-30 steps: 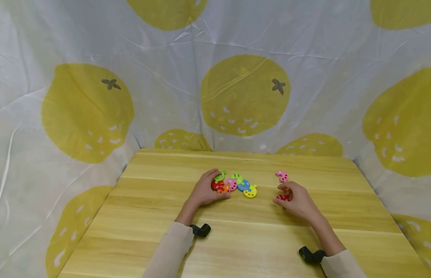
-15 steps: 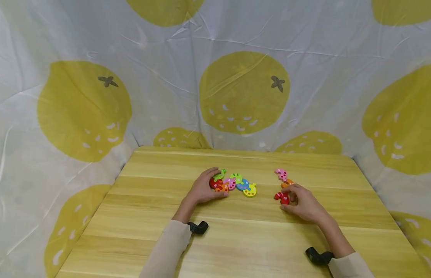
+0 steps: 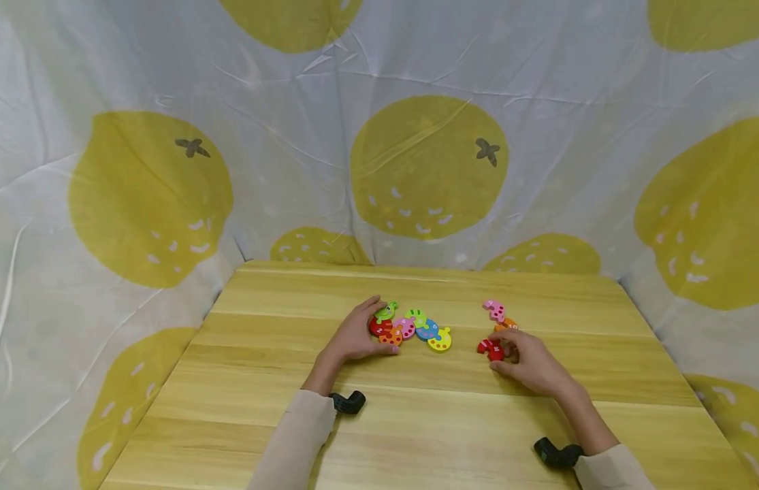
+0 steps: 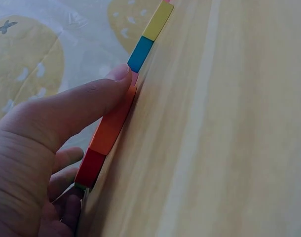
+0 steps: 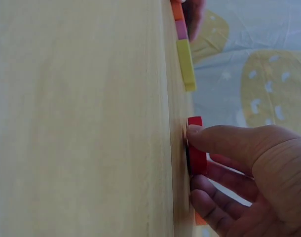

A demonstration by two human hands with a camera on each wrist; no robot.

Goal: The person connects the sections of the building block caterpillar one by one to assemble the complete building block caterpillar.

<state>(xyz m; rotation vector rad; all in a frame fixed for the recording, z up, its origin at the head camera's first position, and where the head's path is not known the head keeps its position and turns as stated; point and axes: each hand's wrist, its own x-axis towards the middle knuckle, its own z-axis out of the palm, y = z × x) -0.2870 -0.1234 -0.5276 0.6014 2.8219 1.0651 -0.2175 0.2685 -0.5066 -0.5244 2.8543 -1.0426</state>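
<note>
A chain of joined, numbered caterpillar puzzle pieces lies left of the table's middle in the head view. It runs from a green head piece (image 3: 387, 312) through red, orange (image 3: 391, 337), pink, green and blue (image 3: 426, 329) to yellow (image 3: 440, 341). My left hand (image 3: 353, 338) grips the chain's left end, its thumb against the orange piece's edge in the left wrist view. To the right, my right hand (image 3: 531, 362) holds a notched red puzzle piece (image 3: 491, 349) at the tabletop, thumb on its near edge (image 5: 197, 160). Fingertips behind it are partly hidden.
Behind the red piece lie a pink puzzle piece (image 3: 494, 310) and an orange puzzle piece (image 3: 505, 324), the latter partly covered by my right hand. The wooden table (image 3: 440, 422) ends at a lemon-printed cloth (image 3: 428, 252).
My right hand has drawn back slightly, baring the orange piece, and the red piece has turned and shifted a little left in the last half second. The left hand stays on the chain.
</note>
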